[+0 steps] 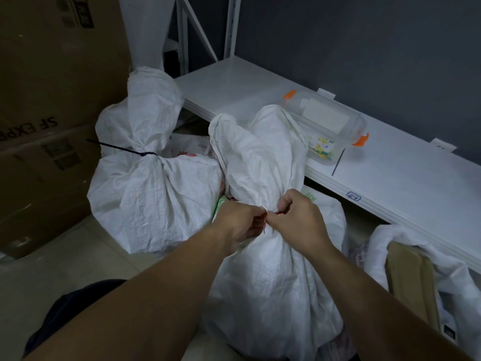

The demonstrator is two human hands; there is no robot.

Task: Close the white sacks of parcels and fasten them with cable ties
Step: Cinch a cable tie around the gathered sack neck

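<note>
The left hand (pixel 242 222) and right hand (pixel 299 217) meet knuckle to knuckle, fingers curled, each pinching a red cable tie (pixel 272 212) at the gathered neck of a white sack (pixel 273 282). The sack is woven and crinkled, bulging below the hands and flaring loose above them. Only slivers of the tie show between the fingers, so I cannot tell whether it is locked. Left of the hands, a tied sack (pixel 145 194) is cinched with a black cable tie (pixel 148 154). To their right, an open sack (pixel 382 241) is cut off by the frame. Beyond the hands, a shelf (pixel 234 84) carries a handwritten label (pixel 354 196), illegible. Far left, a carton (pixel 39 162) reads "SF EXP", upside down and cut off.
</note>
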